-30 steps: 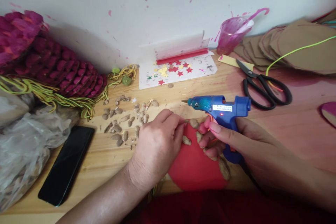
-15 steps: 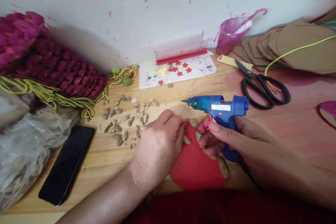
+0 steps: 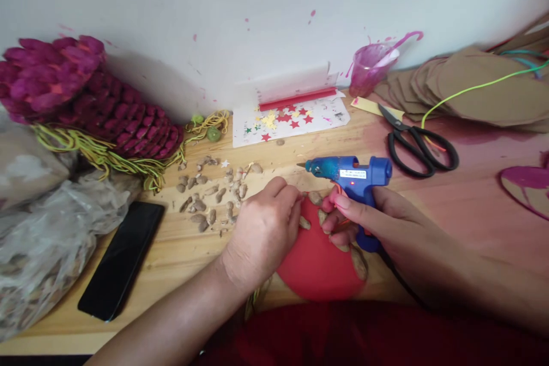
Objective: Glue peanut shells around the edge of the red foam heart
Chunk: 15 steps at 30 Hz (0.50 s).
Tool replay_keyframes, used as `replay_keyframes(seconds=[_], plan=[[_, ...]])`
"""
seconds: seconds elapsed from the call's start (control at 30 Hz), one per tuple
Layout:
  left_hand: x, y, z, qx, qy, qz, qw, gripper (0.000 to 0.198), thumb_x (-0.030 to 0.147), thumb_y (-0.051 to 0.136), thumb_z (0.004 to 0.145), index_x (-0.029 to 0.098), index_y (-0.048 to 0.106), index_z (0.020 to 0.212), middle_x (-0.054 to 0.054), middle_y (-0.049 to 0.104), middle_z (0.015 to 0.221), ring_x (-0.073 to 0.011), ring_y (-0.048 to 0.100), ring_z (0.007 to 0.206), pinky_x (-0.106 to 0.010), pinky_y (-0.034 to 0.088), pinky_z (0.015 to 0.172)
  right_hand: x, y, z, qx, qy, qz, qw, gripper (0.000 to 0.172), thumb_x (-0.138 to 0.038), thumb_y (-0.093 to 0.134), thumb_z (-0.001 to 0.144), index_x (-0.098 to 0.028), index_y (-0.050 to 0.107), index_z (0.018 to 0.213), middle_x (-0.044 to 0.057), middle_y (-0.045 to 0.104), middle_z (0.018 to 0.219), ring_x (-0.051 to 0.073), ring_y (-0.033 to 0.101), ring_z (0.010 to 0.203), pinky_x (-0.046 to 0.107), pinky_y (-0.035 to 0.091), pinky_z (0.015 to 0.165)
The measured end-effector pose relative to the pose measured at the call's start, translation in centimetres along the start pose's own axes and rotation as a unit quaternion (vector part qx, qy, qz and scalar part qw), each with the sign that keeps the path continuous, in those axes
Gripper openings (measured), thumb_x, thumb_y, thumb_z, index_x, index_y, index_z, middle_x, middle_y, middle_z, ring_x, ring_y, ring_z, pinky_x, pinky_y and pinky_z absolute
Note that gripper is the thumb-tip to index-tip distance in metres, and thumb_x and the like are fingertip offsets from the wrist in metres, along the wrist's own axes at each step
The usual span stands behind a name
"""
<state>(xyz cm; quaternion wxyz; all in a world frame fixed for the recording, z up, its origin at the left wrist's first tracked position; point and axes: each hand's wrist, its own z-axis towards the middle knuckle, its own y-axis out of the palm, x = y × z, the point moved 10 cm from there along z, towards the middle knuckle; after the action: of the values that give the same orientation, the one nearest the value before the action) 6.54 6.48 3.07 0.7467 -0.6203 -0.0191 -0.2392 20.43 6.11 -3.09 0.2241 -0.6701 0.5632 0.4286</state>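
Note:
A red card cut-out lies at the table's near edge with a few brown shells stuck along its rim. My left hand rests on its left side, fingers curled and pressed down at the top edge; what they pinch is hidden. My right hand grips a blue hot glue gun, nozzle pointing left above the card, its red light lit. A fingertip of that hand touches a shell on the card.
Loose shells are scattered left of my hands. A black phone and a plastic bag lie far left, magenta craft pieces behind. Star stickers, a pink cup, black scissors and brown card are at the back.
The view has tilted slightly, so everything sits a little lower and leftward. My hands, the glue gun and the red card keep nearly the same pose.

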Motion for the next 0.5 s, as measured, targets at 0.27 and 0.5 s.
replay_keyframes(seconds=[0.27, 0.5], plan=[[-1.3, -1.2, -0.1, -0.007, -0.043, -0.104, 0.994, 0.020, 0.009, 0.063, 0.089, 0.018, 0.065, 0.108, -0.002, 0.069, 0.091, -0.0145, 0.065, 0.080, -0.027, 0.051, 0.075, -1.7, 0.0, 0.4, -0.026, -0.032, -0.044, 0.998, 0.036, -0.055, 0.065, 0.090, -0.019, 0.064, 0.092, 0.004, 0.073, 0.077, 0.015, 0.067, 0.059, 0.028, 0.053, 0.060], [-0.4, -1.4, -0.6, -0.060, -0.016, -0.091, 0.994, 0.020, 0.007, 0.065, 0.086, 0.019, 0.065, 0.102, -0.003, 0.066, 0.100, -0.0164, 0.066, 0.087, -0.030, 0.053, 0.080, -5.1, -2.2, 0.3, -0.012, -0.093, -0.199, 0.976, 0.041, -0.060, 0.065, 0.086, -0.019, 0.067, 0.081, -0.002, 0.057, 0.051, 0.012, 0.052, 0.045, 0.022, 0.039, 0.040]])
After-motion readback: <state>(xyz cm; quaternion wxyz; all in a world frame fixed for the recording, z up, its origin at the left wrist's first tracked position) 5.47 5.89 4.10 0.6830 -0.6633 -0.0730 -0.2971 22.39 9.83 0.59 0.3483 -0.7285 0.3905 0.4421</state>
